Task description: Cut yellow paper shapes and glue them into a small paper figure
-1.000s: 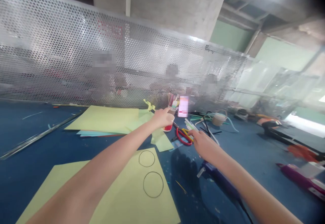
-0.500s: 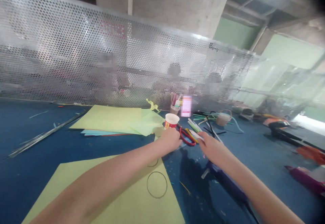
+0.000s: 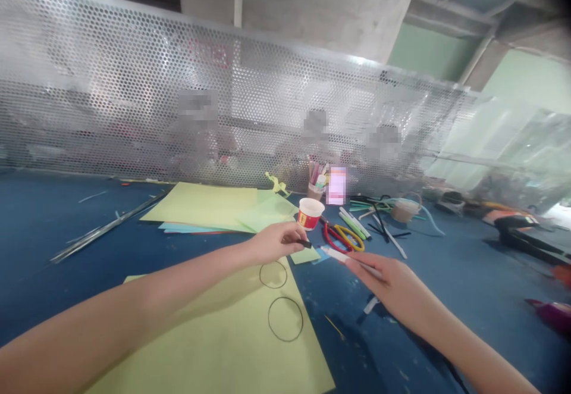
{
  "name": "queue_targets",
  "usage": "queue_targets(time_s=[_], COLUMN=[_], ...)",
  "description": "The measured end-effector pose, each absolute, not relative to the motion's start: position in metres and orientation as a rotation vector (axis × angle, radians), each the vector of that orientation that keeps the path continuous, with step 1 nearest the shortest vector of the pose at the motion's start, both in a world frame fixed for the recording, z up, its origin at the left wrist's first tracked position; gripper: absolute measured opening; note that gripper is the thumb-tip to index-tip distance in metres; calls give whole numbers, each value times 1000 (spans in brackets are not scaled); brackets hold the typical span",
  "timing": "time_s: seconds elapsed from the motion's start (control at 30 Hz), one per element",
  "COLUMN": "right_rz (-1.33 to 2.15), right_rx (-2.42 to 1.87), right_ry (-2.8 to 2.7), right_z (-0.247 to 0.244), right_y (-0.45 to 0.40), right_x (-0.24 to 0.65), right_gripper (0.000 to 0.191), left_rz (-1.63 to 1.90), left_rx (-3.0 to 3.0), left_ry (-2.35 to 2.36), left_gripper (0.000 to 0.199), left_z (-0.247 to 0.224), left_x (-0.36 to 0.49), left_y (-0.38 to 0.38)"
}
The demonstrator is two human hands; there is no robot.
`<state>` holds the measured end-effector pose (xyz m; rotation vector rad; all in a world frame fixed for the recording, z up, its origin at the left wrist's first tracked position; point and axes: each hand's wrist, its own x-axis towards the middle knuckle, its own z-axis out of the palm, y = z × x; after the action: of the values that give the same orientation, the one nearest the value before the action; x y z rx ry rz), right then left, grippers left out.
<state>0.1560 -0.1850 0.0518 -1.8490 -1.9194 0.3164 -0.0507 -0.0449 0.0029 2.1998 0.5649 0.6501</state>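
Observation:
My left hand pinches a small black pen cap between thumb and fingers. A white marker lies in the grip of my right hand, its tip pointing left toward the cap, with a gap between them. Just behind my left hand stands a red and white paper cup. Below my left forearm, a large yellow-green sheet carries two drawn circles, one above the other near its right edge. Scissors with red handles and scissors with yellow handles rest between the cup and my right hand.
Stacked yellow paper lies at the back left. Behind the cup are a pen holder and a lit phone. Green and white markers and a small bucket lie to the right. A perforated metal screen borders the table, people behind it.
My hands have come away from beside the scissors. The black cap and white marker now show apart, one in each hand. The view has shifted slightly, and more of the upper circle shows.

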Motion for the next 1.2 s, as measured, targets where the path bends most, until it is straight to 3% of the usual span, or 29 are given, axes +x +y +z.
queue_targets(time_s=[0.3, 0.6, 0.83, 0.97, 1.13, 1.2], right_rz=[389, 711, 526, 543, 58, 26], right_rx=[-1767, -1564, -1490, -1490, -1807, -1816], right_ry=[-2016, -2005, -2082, -2189, -2215, -2226], right_z=[54, 53, 50, 44, 28, 25], right_y=[-185, -188, -191, -176, -139, -132], right_x=[130, 118, 101, 107, 155, 174], right_gripper=[38, 37, 34, 33, 40, 44], left_rz=[644, 672, 725, 572, 381, 287], left_rx=[1964, 1719, 1687, 1956, 2412, 2531], left_ry=[510, 579, 590, 692, 954, 1023], left_gripper=[18, 28, 31, 35, 46, 52], left_z=[14, 14, 10, 9, 22, 26], left_x=[-66, -94, -105, -113, -127, -132], left_y=[-67, -89, -96, -86, -77, -79])
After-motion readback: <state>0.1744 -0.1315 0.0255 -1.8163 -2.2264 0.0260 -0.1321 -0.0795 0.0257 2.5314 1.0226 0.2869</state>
